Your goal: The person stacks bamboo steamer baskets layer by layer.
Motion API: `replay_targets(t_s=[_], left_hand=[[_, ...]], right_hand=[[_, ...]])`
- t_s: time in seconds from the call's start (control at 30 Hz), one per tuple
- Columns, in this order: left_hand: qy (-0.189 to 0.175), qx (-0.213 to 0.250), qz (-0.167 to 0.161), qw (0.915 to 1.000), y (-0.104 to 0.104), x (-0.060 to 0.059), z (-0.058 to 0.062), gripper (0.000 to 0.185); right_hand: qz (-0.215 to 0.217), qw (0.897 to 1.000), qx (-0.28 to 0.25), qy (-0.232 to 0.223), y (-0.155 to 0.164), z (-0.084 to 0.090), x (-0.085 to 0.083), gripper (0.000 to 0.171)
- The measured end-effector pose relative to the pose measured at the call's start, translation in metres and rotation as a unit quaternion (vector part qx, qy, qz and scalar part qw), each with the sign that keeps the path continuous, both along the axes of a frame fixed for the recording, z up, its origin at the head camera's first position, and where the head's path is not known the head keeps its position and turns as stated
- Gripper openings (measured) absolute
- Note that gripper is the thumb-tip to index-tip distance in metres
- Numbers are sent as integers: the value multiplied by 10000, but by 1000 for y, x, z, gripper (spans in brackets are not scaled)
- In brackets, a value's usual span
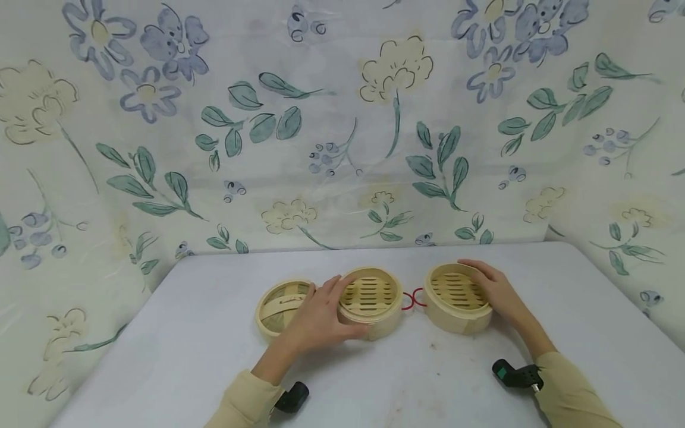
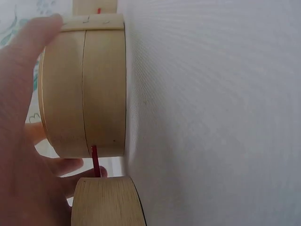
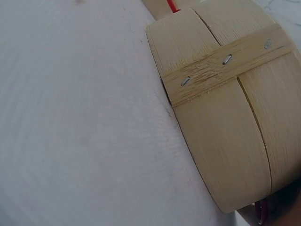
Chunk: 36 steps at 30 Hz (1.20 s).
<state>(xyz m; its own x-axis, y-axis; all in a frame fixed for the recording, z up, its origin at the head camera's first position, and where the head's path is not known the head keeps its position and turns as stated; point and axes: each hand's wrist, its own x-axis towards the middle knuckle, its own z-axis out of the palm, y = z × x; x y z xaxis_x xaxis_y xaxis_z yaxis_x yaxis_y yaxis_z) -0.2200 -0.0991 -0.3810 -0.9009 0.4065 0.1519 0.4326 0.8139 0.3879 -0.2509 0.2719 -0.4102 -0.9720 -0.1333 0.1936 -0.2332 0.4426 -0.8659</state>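
Observation:
Three round bamboo pieces lie in a row on the white table. My left hand [image 1: 321, 315] holds the middle bamboo steamer basket [image 1: 377, 328], thumb against its near side and fingers round its left and far side. In the left wrist view, the thumb [image 2: 40, 35] meets the basket wall [image 2: 103, 89]. The steamer lid [image 1: 278, 306], with a woven top and flat strap, lies partly behind that hand. My right hand [image 1: 495, 291] curls round the right side of the other bamboo steamer basket [image 1: 455, 321]; its thumb is hidden. Both baskets show slatted bottoms.
Red loops [image 1: 414, 298] stand out between the two baskets. Black wrist devices [image 1: 516, 375] are worn at both sleeves. The white table [image 1: 407, 380] has a few small stains near the front. Flowered cloth [image 1: 342, 148] rises behind and beside it.

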Motion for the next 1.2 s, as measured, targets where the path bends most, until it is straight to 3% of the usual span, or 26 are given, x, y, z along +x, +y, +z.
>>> replay_targets(t_s=[0.33,0.57,0.8,1.2], left_hand=[[98,176,137,9997,4,-3,-1,101],[176,385,400,9983,6,-2,0,96],[131,345,460,9983,3,-4,0,95],[-1,636,621,9960,-5,-12,16,99]], right_hand=[[-130,9999,-25,-86,0,1,-2,45],[-168,9998,-49,-58,0,0,-4,45],[-215,9997,-41,-144,-2,-1,-4,46],[-220,9994,-13,-271,-2,1,-4,47]])
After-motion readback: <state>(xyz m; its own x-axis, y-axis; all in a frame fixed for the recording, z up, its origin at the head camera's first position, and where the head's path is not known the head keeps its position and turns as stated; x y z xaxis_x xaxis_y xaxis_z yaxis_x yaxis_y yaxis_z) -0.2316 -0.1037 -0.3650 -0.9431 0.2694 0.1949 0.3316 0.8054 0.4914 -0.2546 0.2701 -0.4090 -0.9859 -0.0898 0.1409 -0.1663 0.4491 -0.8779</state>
